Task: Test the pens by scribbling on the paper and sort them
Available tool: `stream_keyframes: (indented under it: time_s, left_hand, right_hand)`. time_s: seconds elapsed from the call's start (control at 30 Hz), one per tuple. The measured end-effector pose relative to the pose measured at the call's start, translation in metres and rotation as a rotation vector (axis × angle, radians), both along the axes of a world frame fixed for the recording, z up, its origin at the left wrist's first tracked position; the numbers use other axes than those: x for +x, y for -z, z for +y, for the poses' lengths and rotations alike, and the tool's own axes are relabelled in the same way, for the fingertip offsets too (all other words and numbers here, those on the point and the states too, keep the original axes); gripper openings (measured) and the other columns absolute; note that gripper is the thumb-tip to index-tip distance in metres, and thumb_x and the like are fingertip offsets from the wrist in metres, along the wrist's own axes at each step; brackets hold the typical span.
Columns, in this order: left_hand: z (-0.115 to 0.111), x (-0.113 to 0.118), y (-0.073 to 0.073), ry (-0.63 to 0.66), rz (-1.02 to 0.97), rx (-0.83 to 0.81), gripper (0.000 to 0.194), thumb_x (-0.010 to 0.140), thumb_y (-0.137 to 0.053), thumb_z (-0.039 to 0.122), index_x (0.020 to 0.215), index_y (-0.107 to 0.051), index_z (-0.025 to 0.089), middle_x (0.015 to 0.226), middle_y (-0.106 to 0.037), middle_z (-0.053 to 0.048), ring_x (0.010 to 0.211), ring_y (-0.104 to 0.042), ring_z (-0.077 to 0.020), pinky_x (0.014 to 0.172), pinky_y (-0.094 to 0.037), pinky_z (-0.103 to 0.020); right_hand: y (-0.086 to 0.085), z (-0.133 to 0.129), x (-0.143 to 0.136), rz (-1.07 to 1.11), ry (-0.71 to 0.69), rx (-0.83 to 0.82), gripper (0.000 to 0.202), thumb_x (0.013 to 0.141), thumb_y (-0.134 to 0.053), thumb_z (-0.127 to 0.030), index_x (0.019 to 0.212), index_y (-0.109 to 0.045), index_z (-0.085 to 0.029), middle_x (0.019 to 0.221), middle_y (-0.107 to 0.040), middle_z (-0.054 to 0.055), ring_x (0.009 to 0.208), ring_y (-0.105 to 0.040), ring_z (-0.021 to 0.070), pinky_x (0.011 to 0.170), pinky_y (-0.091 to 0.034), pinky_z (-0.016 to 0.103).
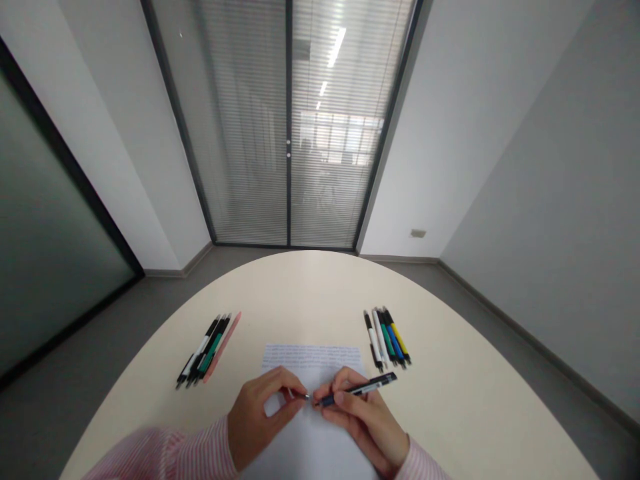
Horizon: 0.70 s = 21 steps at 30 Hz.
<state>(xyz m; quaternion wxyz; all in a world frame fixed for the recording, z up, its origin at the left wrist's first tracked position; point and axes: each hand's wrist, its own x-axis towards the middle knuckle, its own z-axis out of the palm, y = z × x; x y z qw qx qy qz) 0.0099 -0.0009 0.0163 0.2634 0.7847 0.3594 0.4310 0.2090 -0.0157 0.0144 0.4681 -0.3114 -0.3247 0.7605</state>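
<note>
A black pen [373,385] lies slanted in my right hand [363,413], its front end pointing left toward my other hand. My left hand [270,410] pinches a small silvery pen tip [306,397] between thumb and forefinger, a short gap from the pen's front end. Both hands are over a white sheet of paper [313,433] with lines of writing along its top.
On the pale round table [310,293], several pens [207,350] lie side by side at the left, with a pink pen [223,347] beside them. Several more pens [387,340], including yellow, blue and green ones, lie at the right. Beyond stands a glass partition with blinds.
</note>
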Motion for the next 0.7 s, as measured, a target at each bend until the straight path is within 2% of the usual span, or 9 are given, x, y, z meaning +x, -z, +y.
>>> stream_keyframes:
  time_s: [0.1,0.2,0.43,0.7]
  left_hand:
    - [-0.003,0.003,-0.001,0.033,0.002,0.039,0.006,0.082,-0.057,0.015,0.080,-0.063,0.017,0.071,-0.067,-0.002,0.063,-0.063,-0.0137,0.061,-0.050,-0.020]
    - [-0.008,0.005,0.000,0.071,0.000,0.092,0.006,0.082,-0.058,0.014,0.080,-0.063,0.017,0.070,-0.067,-0.002,0.063,-0.063,-0.0132,0.061,-0.050,-0.019]
    - [-0.009,0.006,0.003,0.092,0.016,0.129,0.006,0.083,-0.059,0.014,0.085,-0.064,0.016,0.071,-0.069,-0.003,0.063,-0.065,-0.0135,0.061,-0.050,-0.019]
    - [-0.007,0.005,0.003,0.097,0.037,-0.011,0.008,0.081,-0.061,0.012,0.081,-0.067,0.017,0.071,-0.068,-0.001,0.065,-0.064,-0.0128,0.063,-0.048,-0.019]
  right_hand:
    - [0.006,0.002,-0.001,-0.128,0.001,0.039,0.025,0.064,-0.081,-0.027,0.076,-0.064,-0.014,0.070,-0.071,0.005,0.065,-0.065,0.0125,0.058,-0.048,0.020]
    - [0.012,0.002,-0.003,-0.258,-0.030,0.100,0.025,0.062,-0.082,-0.031,0.070,-0.067,-0.012,0.061,-0.069,0.004,0.052,-0.061,0.0106,0.050,-0.046,0.020]
    - [0.015,0.000,-0.003,-0.360,-0.082,0.164,0.027,0.063,-0.080,-0.034,0.066,-0.066,-0.012,0.060,-0.068,0.004,0.050,-0.060,0.0106,0.051,-0.047,0.022]
    - [0.013,0.001,-0.001,-0.396,-0.081,0.222,0.026,0.065,-0.079,-0.033,0.066,-0.064,-0.012,0.057,-0.066,0.002,0.049,-0.059,0.0087,0.050,-0.044,0.019]
